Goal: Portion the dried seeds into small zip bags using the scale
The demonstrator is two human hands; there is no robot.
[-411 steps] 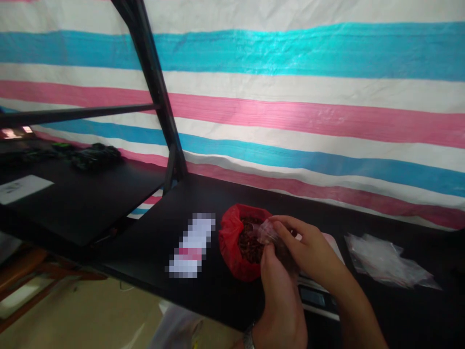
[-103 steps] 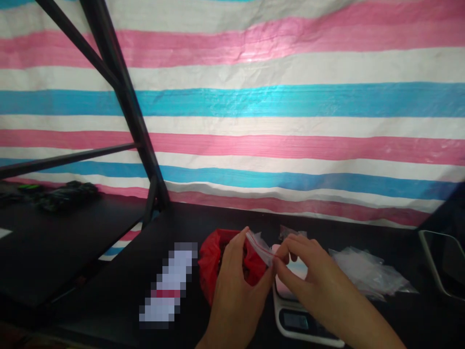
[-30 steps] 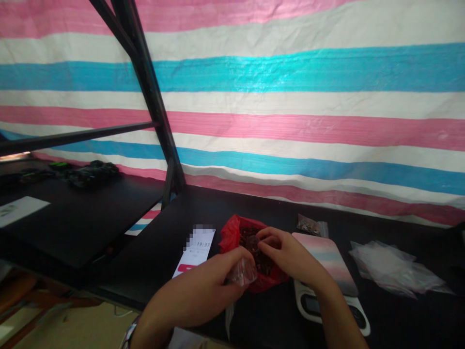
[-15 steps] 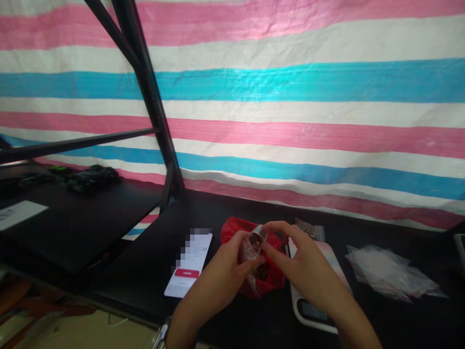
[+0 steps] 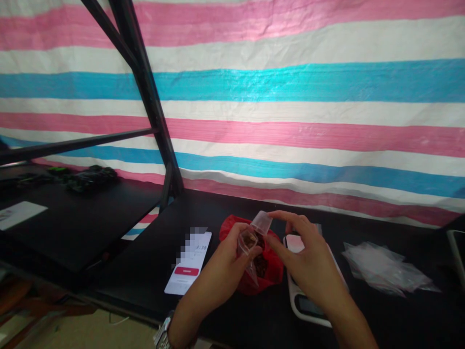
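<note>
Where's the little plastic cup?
In the head view, just right of centre, the little plastic cup is in the right hand, tilted toward the left hand's clear bag.

The small cup [image 5: 262,223] is smooth, translucent plastic; the held bag [image 5: 251,272] is thin, glossy film. The red bag [image 5: 273,274] is crinkled plastic; its brown bits [image 5: 260,265] seem rough, though too small to judge. At right, the scale's casing [image 5: 295,303] looks smooth plastic. The tabletop [image 5: 145,271] is matt, the watch [image 5: 164,334] polished metal, the far striped sheet [image 5: 290,82] wrinkled, glossy plastic.
</note>
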